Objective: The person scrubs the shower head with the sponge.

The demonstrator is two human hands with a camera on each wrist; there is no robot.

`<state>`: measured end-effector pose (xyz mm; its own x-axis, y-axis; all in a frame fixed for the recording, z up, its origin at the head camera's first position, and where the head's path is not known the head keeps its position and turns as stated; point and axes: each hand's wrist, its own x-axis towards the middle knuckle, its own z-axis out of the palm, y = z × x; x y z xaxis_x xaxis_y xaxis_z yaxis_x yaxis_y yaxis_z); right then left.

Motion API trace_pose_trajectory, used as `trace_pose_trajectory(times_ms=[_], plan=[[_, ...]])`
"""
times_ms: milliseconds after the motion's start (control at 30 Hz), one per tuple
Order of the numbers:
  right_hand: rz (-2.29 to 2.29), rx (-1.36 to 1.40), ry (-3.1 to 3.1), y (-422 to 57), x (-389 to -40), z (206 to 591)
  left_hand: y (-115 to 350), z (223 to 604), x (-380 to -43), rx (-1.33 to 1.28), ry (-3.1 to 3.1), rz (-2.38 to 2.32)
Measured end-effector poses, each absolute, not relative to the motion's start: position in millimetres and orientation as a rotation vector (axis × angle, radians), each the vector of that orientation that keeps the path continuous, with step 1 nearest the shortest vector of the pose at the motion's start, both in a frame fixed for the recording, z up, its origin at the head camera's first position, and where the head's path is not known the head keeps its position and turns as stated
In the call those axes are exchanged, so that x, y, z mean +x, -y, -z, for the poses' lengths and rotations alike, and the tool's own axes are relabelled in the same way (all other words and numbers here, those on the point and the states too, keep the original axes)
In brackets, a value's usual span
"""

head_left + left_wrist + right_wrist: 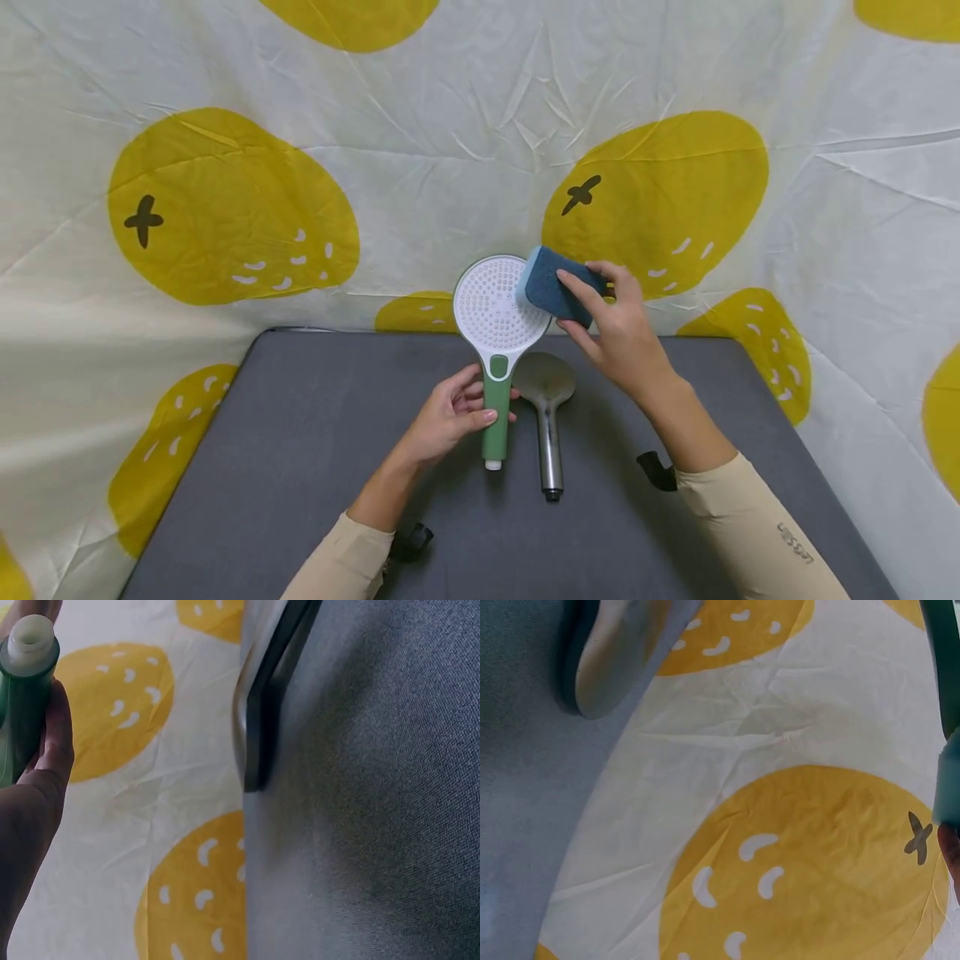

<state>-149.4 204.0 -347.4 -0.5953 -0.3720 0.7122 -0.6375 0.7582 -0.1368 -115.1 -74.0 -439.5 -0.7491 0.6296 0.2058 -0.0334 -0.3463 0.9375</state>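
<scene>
In the head view my left hand (pixel 453 412) grips the green handle of a shower head (pixel 495 312), which is held upright with its white nozzle face toward me. My right hand (pixel 618 333) pinches a sponge (pixel 558 283), dark blue on one face and lighter blue on the other. The sponge's light side overlaps the right edge of the nozzle face. Behind and right of the handle, a metallic grey shower head (pixel 550 442) lies on the table. At the left wrist view's edge, the green shower head (pixel 26 712) shows its white threaded end.
The dark grey table (pixel 300 467) ends at a back edge against a white cloth (pixel 450 100) printed with yellow lemon shapes. A black strap piece (pixel 657 472) shows at my right wrist, another (pixel 411 543) at my left.
</scene>
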Motion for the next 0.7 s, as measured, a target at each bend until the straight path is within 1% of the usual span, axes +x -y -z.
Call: trace_pose_trajectory(times_ms=[167,333,467,700], plan=[[-0.517,0.741,2.294,-204.2,-148.1,340.8,76.1,438.8,-114.6,0.833,-1.473,-2.13],[-0.479,0.781,2.271,-201.9,-143.9,342.9,77.1,436.9,-114.3,0.797,-1.475,-2.131],[-0.437,0.825,2.251,-196.5,-136.8,350.9,77.5,436.7,-115.2,0.758,-1.497,-2.133],[-0.416,0.916,2.238,-183.7,-120.6,372.9,77.3,438.2,-116.8,0.77,-1.532,-2.132]])
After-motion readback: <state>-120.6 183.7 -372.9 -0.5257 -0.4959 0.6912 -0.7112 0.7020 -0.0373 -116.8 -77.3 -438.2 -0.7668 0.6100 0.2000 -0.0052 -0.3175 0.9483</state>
